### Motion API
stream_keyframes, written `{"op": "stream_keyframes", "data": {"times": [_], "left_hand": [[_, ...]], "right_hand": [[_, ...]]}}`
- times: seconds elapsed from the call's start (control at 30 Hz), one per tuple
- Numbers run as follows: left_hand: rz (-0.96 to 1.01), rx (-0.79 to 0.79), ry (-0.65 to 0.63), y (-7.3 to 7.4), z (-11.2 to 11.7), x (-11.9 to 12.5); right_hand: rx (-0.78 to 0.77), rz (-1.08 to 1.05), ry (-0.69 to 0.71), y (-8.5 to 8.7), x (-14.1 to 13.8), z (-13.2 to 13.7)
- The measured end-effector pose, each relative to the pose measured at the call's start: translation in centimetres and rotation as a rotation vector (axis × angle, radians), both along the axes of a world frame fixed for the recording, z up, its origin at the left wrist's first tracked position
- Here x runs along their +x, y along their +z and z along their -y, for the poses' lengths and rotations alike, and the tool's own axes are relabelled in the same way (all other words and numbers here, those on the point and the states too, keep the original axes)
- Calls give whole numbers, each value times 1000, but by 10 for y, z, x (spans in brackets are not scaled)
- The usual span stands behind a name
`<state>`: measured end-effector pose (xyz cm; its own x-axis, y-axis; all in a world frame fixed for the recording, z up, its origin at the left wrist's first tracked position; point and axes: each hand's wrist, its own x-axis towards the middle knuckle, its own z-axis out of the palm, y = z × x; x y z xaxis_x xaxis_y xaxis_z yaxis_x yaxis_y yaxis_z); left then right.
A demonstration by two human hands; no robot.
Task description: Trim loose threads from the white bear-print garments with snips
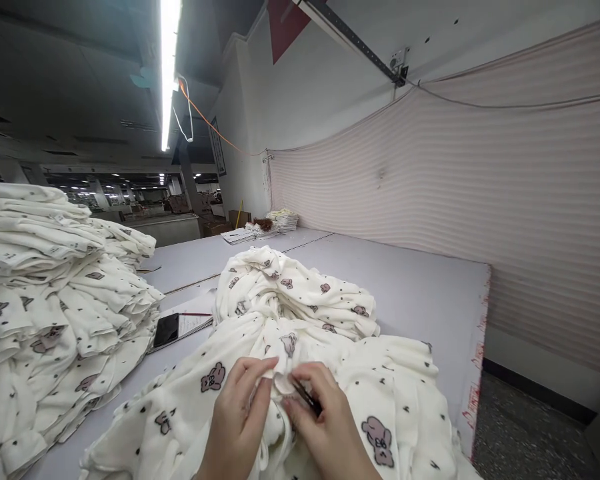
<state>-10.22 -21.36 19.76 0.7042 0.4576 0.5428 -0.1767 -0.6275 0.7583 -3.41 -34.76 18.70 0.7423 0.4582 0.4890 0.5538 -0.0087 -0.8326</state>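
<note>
The left hand (237, 417) has its grip pinching a small fold of the white garment (405, 400), which lies spread on the near part of the counter (420, 287). The right hand (325, 427) touches the same fold, its grip pressed together on a thin dark tool (305, 395). Just behind lies a rumpled heap (290, 287) of the same cloth. A tall stack (55, 320) of folded pieces crowds the left side, with a phone (166, 329) and a notepad (193, 320) beside it. To the right the garment hangs close to the counter's edge, beyond which are the floor (520, 433) and a striped curtain (480, 220). Bare counter opens behind the heap.
</note>
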Motion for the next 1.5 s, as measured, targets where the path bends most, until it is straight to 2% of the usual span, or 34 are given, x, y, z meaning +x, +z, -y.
{"op": "stream_keyframes", "data": {"times": [0.13, 0.23, 0.3, 0.4, 0.47, 0.63, 0.93, 1.17, 1.3, 1.5], "left_hand": [[19, 244, 134, -7, -10, -3], [54, 341, 91, -14, -12, -8], [73, 345, 54, -17, -10, -11], [77, 355, 22, -18, -7, -14], [79, 368, 8, -18, -5, -14], [65, 407, -29, -18, -1, -14], [75, 544, -146, -20, -7, -15], [121, 561, -231, -17, -5, -14], [122, 536, -231, -13, -3, -12], [116, 535, -243, -14, -3, -11]], "right_hand": [[28, 165, -46, -15, -1, 5], [0, 274, -87, -21, -6, 15], [-86, 205, -80, -19, -9, 23], [-151, 0, 33, -10, -11, 36], [-172, -62, 96, -3, -11, 42], [-275, 6, 140, 8, -13, 46], [-290, -5, 113, 10, -12, 44], [-302, 14, 105, 8, -13, 52], [-363, 58, 99, 9, -14, 52], [-351, 102, 61, 7, -15, 52]]}}
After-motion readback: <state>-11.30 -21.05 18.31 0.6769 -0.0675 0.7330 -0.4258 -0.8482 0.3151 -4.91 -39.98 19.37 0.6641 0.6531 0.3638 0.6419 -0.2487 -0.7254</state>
